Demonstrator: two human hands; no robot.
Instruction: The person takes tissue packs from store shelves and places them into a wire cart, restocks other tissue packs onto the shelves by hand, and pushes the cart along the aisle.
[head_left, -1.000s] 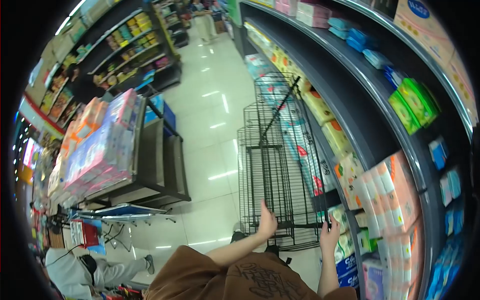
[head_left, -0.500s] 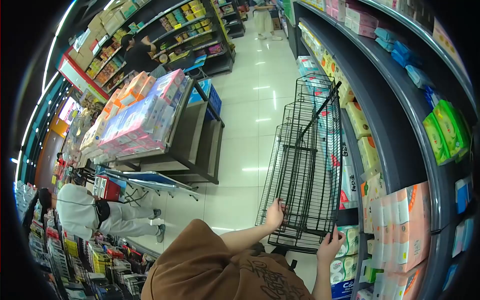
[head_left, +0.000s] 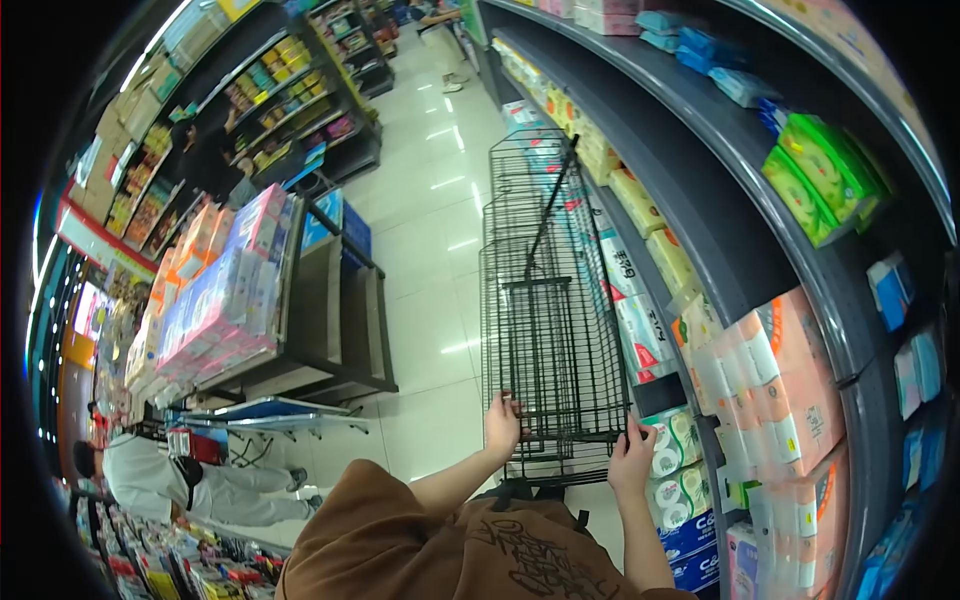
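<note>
Both hands are on the black wire cart (head_left: 537,284), right in the middle of the aisle!
From the left, a person in pale clothes (head_left: 150,484) is by the folding table (head_left: 270,410), and behind, bundled tissue packs (head_left: 222,310) crowd the top of a display stand (head_left: 338,372). Now the left hand (head_left: 502,424), fingers curled in and closed on the cart's near left edge! The cart lies ahead of the brown shirt, its mesh stretching up the tiled floor (head_left: 425,325), alongside the lower shelf goods. Over to the right hand (head_left: 632,452), thumb and fingers pinching the near right corner, close to the toilet rolls (head_left: 678,470). And far right, peach tissue packs (head_left: 790,400) sit below green packs (head_left: 822,180) on the dark shelving (head_left: 715,225).
</note>
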